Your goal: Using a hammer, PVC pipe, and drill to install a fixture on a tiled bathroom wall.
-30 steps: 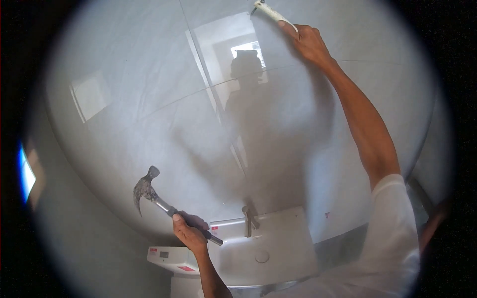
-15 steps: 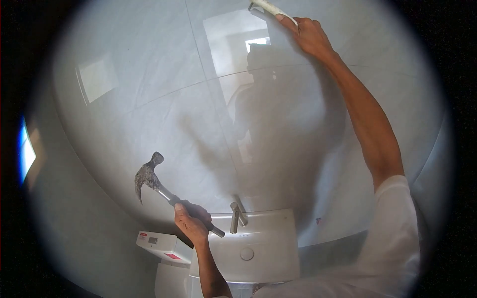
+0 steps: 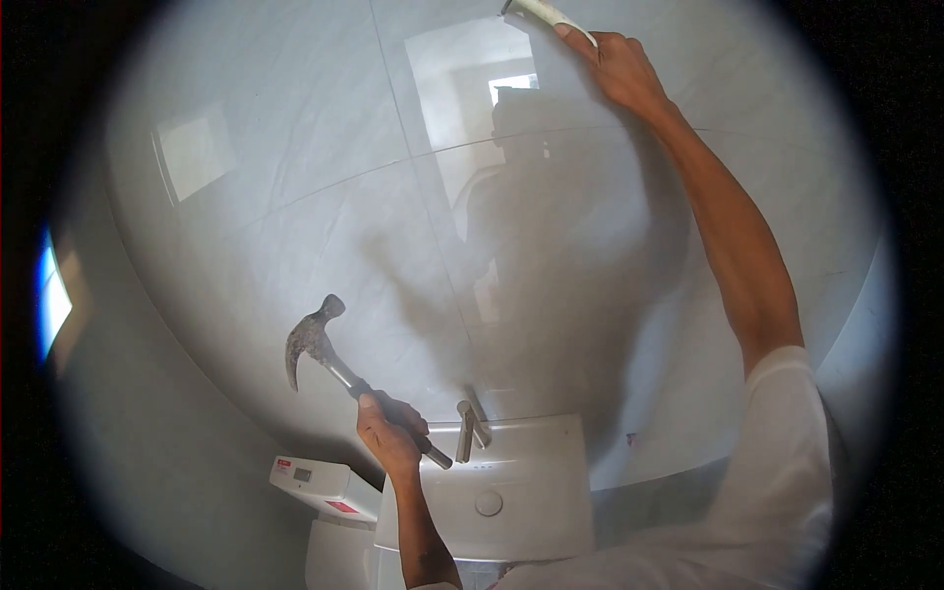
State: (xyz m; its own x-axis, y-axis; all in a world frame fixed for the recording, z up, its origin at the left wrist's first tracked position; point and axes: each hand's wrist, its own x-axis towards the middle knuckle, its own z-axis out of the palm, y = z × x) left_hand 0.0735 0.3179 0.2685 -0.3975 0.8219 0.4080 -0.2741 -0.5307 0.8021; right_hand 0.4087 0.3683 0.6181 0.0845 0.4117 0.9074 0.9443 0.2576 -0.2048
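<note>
My left hand [image 3: 388, 438] is wrapped round the dark grip of a claw hammer [image 3: 313, 339]. The hammer's worn metal head points up and left, in front of the tiled wall, and its butt end hangs over the washbasin [image 3: 423, 536]. High up at the right, my right hand [image 3: 629, 77] is closed on a tool with an off-white handle [image 3: 554, 20]. A thin dark tip shows at that tool's left end, close to the tiles; its kind is unclear and the picture's top edge cuts part of it off.
Glossy grey tiles [image 3: 324, 236] with thin joints and reflections fill the wall ahead. A metal faucet [image 3: 466, 433] stands at the basin's back edge. Left of the basin is a white toilet [image 3: 339, 556] with a white box [image 3: 329, 487] by it. A bright window [image 3: 54, 295] shows far left.
My left hand and the hammer have moved slightly to the right, with the hammer head a little higher. My right hand and its tool have shifted very slightly right and down.
</note>
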